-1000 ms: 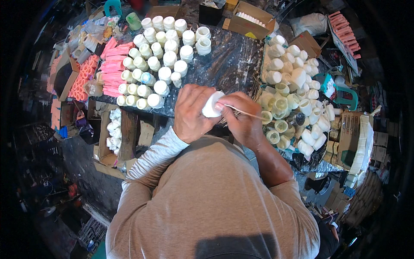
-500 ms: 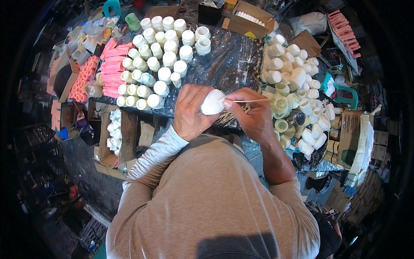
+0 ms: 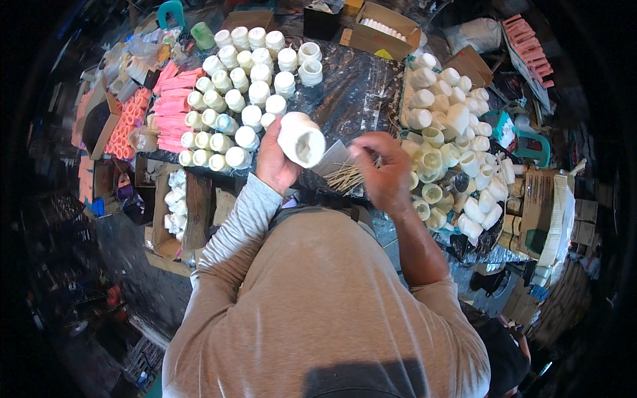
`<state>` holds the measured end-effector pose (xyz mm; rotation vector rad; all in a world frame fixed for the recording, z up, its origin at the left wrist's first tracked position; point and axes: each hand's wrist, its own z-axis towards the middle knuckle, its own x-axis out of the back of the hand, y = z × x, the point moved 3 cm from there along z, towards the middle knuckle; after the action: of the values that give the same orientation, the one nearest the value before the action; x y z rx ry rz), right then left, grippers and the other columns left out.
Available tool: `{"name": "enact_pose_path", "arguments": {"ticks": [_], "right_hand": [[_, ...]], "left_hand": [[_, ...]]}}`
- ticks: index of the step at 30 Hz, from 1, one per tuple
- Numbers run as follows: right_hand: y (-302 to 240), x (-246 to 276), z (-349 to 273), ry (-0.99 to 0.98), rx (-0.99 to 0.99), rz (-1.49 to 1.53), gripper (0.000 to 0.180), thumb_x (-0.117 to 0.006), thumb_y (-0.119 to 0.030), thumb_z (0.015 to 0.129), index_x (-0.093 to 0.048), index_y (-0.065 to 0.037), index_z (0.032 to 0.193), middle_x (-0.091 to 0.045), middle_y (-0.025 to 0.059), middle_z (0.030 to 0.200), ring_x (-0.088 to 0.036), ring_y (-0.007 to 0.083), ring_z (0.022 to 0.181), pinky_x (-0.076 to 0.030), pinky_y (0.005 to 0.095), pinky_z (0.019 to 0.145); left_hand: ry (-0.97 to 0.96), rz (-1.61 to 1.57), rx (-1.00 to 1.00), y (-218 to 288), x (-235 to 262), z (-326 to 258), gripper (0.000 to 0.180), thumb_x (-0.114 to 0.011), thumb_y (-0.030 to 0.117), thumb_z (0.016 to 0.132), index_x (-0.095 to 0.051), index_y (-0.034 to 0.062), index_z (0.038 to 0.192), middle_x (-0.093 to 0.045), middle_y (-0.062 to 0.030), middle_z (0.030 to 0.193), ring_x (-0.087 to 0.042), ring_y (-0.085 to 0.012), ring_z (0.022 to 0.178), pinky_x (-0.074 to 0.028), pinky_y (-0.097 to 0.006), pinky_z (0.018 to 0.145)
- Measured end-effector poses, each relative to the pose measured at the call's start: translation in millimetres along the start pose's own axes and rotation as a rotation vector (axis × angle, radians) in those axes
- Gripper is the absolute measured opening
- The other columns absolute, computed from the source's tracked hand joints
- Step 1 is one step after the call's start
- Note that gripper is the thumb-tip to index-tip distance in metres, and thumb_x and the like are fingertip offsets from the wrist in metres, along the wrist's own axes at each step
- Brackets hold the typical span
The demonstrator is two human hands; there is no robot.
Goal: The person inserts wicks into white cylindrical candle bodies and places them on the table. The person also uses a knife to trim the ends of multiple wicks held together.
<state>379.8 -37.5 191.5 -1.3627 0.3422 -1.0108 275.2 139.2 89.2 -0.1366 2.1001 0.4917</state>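
My left hand is wrapped round a white hollow cylinder, held tilted above the table edge. Its opening faces toward me, with an off-white, uneven inside. To the right, my right hand hovers by a pile of thin wooden sticks, its fingers curled together and slightly blurred. What those fingers hold, if anything, I cannot make out. A grey flat piece lies beside the sticks, between the two hands.
Rows of white, wrapped-looking cylinders stand on the black-covered table, beside a stack of pink strips. Many pale cups and cylinders are heaped at the right. A cardboard box sits at the far edge.
The white cylinder has been turned so its opening shows, and my left hand has shifted left with it. My right hand has drawn away from it; the thin stick it held no longer shows.
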Motion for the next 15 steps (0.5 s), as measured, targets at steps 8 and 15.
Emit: {"name": "enact_pose_path", "arguments": {"ticks": [8,15], "right_hand": [[-19,-44,6,-0.089,0.330,-0.442,0.024,-0.081,-0.008,0.076,-0.075,-0.002,0.099,-0.064,0.0156,0.119,-0.061,0.0360,0.107,-0.054,0.0424,0.089],[12,-50,7,0.104,0.197,-0.087,0.030,-0.082,-0.011,0.086,-0.074,0.002,0.111,-0.070,0.0138,0.118,-0.071,0.0230,0.103,-0.055,0.0318,0.089]], "left_hand": [[-0.100,0.078,-0.045,-5,-10,-2,0.045,-0.041,0.043,0.111,-0.062,0.0054,0.123,-0.071,-0.0116,0.114,-0.069,-0.0271,0.105,-0.056,-0.042,0.096],[-0.109,0.214,-0.339,-2,-43,-35,0.035,-0.055,0.023,0.108,-0.060,-0.0029,0.131,-0.070,-0.0098,0.121,-0.068,-0.0181,0.108,-0.054,-0.033,0.096]]}}
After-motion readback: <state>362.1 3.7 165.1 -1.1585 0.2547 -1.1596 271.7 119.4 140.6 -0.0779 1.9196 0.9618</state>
